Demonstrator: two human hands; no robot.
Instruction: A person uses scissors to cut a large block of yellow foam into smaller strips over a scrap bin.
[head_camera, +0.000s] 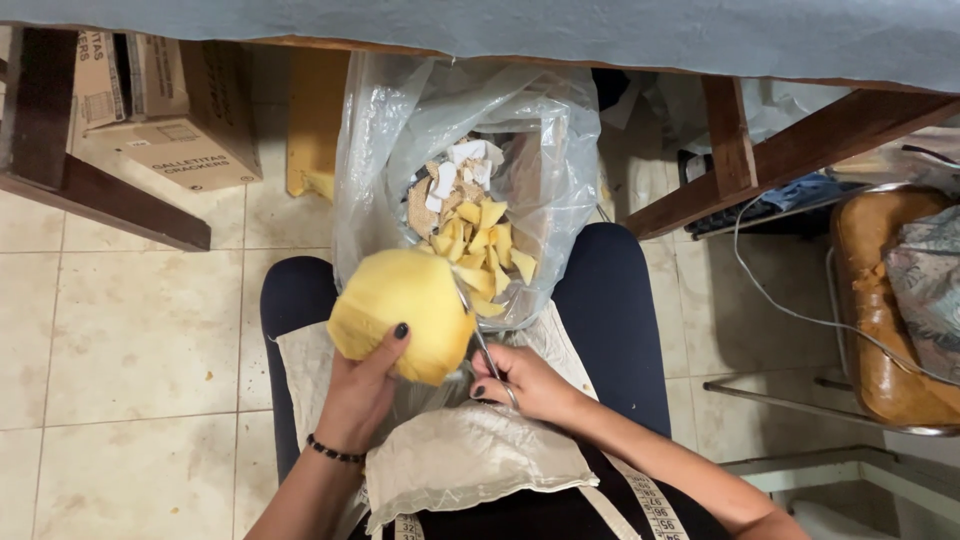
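From my feed, much of the scissors (480, 335) is hidden: I see only a thin metal blade running up behind the yellow foam piece (405, 312) and a bit of the handle loop at the right hand (525, 382). That hand's fingers are curled through and around the handles, gripping them, though I cannot tell whether the blades stand apart or together. The left hand (362, 385) grips the foam from below, thumb pressed flat on its face, the other fingers hidden behind it. The foam is held over the lap, just in front of the mouth of the clear plastic bag (560, 170) and touching the blade.

The bag stands between the knees, its far side pushed under the desk (600, 30), whose top is covered with grey cloth and cut off by the frame's upper edge. Inside lie many small yellow foam scraps (485, 245), and behind them some white and tan bits that I cannot identify. A beige cloth (470, 455) covers the lap, and a measuring tape (655, 505) hangs at the bottom edge, partly cut off. A cardboard box (170, 110) sits on the tiled floor (130, 330) under the desk at left. At right, a brown cushioned chair (880, 330) is cropped by the frame.
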